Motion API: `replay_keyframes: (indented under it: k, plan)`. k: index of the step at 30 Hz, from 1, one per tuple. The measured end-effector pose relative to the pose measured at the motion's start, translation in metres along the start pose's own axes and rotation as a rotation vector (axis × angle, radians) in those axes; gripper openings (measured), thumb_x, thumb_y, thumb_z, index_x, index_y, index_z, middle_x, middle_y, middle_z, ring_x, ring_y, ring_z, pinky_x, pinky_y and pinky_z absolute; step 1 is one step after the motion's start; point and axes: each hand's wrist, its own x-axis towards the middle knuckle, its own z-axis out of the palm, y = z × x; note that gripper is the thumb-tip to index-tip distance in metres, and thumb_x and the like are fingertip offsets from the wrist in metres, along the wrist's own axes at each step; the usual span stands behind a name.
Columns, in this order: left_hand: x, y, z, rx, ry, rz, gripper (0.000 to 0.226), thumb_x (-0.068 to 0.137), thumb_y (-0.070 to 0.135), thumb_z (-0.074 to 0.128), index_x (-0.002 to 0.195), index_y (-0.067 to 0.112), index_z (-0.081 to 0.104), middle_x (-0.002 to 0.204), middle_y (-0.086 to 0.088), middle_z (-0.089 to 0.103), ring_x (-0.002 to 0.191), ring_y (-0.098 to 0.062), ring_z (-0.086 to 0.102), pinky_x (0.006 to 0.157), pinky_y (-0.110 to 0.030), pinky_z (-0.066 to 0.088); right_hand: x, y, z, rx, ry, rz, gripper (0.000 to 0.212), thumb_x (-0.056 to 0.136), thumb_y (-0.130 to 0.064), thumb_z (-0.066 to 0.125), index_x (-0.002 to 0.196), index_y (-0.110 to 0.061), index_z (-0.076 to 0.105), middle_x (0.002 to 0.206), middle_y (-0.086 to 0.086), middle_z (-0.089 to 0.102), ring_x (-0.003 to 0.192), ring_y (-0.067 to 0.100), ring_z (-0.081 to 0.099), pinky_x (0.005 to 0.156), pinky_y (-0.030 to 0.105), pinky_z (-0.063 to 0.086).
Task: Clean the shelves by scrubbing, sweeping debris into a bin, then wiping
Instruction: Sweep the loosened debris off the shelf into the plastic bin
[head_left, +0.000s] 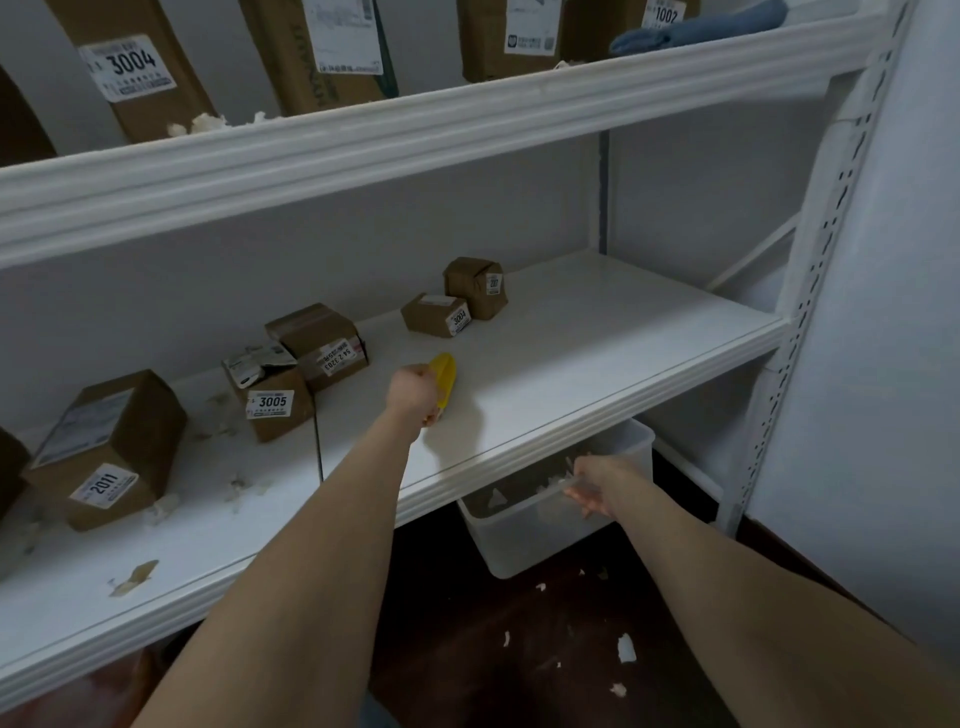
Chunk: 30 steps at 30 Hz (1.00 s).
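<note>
Head view, listed near to far, with clock positions read across the frame.

- Floor (467, 649), 6 o'clock: dark, with white paper scraps (626, 648) scattered over it.
- Right hand (597, 486), 4 o'clock: fingers curled over the near rim of the bin, gripping it.
- Bin (519, 540), 5 o'clock: clear plastic tub on the floor, half tucked under the middle shelf, with pale scraps inside.
- Middle shelf (597, 358), 9 to 3 o'clock: white board. The right half is bare, and loose debris (236, 483) lies on the left half. A torn brown scrap (134, 576) lies near the front edge at 8 o'clock.
- Left hand (415, 392), centre: fist closed round the yellow tool, arm stretched over the shelf.
- Yellow tool (447, 376): curved plastic piece, tilted, with its lower edge at the shelf surface. Its working face is hidden.
- Box 2011 (104, 447), 9 o'clock, and box 3005 (272, 402) at its 2 o'clock, torn on top.
- Taped box (322, 343), touching box 3005 from behind.
- Two small boxes (457, 301), 12 o'clock of the left hand, side by side near the back wall.
- Upper shelf (415, 135), 12 o'clock: carries tall boxes (140, 78), white fluff along its edge, and a blue cloth (696, 31) at 1 o'clock.
</note>
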Motion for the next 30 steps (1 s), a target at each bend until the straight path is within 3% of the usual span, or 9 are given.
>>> replay_keyframes:
  k: [3, 9, 13, 16, 18, 22, 23, 26, 30]
  plan:
    - [0.004, 0.005, 0.009, 0.017, -0.035, 0.011, 0.028, 0.1, 0.013, 0.034, 0.077, 0.019, 0.048, 0.073, -0.011, 0.046, 0.05, -0.018, 0.035, 0.054, -0.026, 0.032, 0.003, -0.001, 0.001, 0.019, 0.004, -0.011, 0.04, 0.094, 0.005, 0.042, 0.133, 0.014, 0.038, 0.088, 0.033, 0.052, 0.021, 0.018, 0.049, 0.023, 0.021, 0.038]
    - [-0.022, 0.024, 0.045, 0.037, -0.243, 0.055, 0.036, 0.101, 0.017, 0.037, 0.134, 0.011, 0.049, 0.063, -0.004, 0.046, 0.041, -0.013, 0.036, 0.046, -0.023, 0.039, 0.002, -0.003, -0.005, 0.061, -0.003, -0.016, 0.039, 0.093, 0.007, 0.043, 0.131, 0.014, 0.04, 0.113, 0.04, 0.054, 0.02, 0.018, 0.048, 0.024, 0.022, 0.039]
    - [-0.05, 0.033, 0.067, 0.098, -0.42, 0.107, 0.038, 0.103, 0.018, 0.033, 0.139, 0.012, 0.044, 0.063, -0.003, 0.042, 0.039, -0.011, 0.034, 0.044, -0.023, 0.034, 0.001, -0.001, -0.013, 0.063, 0.008, 0.005, 0.042, 0.094, 0.006, 0.043, 0.134, 0.011, 0.036, 0.12, 0.039, 0.051, 0.019, 0.016, 0.046, 0.023, 0.021, 0.037]
    - [-0.063, 0.037, 0.069, 0.124, -0.48, 0.14, 0.038, 0.103, 0.02, 0.035, 0.138, 0.012, 0.045, 0.066, -0.002, 0.042, 0.049, -0.013, 0.034, 0.048, -0.026, 0.036, 0.0, 0.003, -0.017, 0.042, 0.004, -0.001, 0.035, 0.094, 0.004, 0.041, 0.129, 0.011, 0.04, 0.082, 0.029, 0.052, 0.02, 0.017, 0.047, 0.023, 0.02, 0.037]
    - [-0.067, 0.038, 0.065, 0.12, -0.415, 0.185, 0.038, 0.102, 0.02, 0.035, 0.137, 0.011, 0.046, 0.068, -0.002, 0.043, 0.047, -0.012, 0.037, 0.046, -0.024, 0.037, -0.006, 0.005, -0.022, 0.02, -0.004, 0.005, 0.03, 0.095, 0.002, 0.041, 0.125, 0.007, 0.041, 0.071, 0.027, 0.046, 0.031, 0.025, 0.054, 0.023, 0.021, 0.037]
    - [-0.05, 0.027, 0.051, 0.054, -0.088, 0.16, 0.038, 0.101, 0.016, 0.034, 0.136, 0.009, 0.049, 0.085, -0.011, 0.052, 0.05, -0.017, 0.041, 0.045, -0.024, 0.034, -0.011, 0.006, -0.038, -0.032, 0.033, -0.027, 0.046, 0.094, 0.002, 0.047, 0.138, 0.009, 0.035, 0.111, 0.043, 0.049, 0.056, 0.031, 0.051, 0.026, 0.025, 0.042]
    - [-0.045, 0.023, 0.048, 0.038, -0.045, 0.13, 0.038, 0.101, 0.015, 0.034, 0.135, 0.008, 0.049, 0.087, -0.012, 0.052, 0.051, -0.018, 0.041, 0.044, -0.024, 0.033, -0.013, 0.006, -0.041, -0.029, 0.042, -0.034, 0.046, 0.094, 0.003, 0.047, 0.138, 0.008, 0.036, 0.103, 0.041, 0.051, 0.056, 0.031, 0.05, 0.025, 0.026, 0.041]
    - [-0.045, 0.013, 0.047, 0.022, -0.053, 0.07, 0.037, 0.101, 0.015, 0.034, 0.134, 0.01, 0.05, 0.074, -0.009, 0.05, 0.048, -0.018, 0.039, 0.037, -0.019, 0.033, -0.021, 0.005, -0.046, -0.012, 0.035, -0.039, 0.044, 0.094, 0.004, 0.047, 0.137, 0.009, 0.037, 0.069, 0.024, 0.044, 0.055, 0.03, 0.048, 0.023, 0.028, 0.037]
    - [-0.065, 0.021, 0.068, 0.119, -0.217, 0.138, 0.038, 0.101, 0.016, 0.034, 0.136, 0.012, 0.049, 0.065, -0.005, 0.044, 0.047, -0.017, 0.039, 0.032, -0.014, 0.031, -0.012, 0.004, -0.044, -0.039, 0.042, -0.012, 0.046, 0.094, 0.002, 0.048, 0.137, 0.011, 0.036, 0.066, 0.029, 0.044, 0.048, 0.031, 0.054, 0.025, 0.027, 0.041]
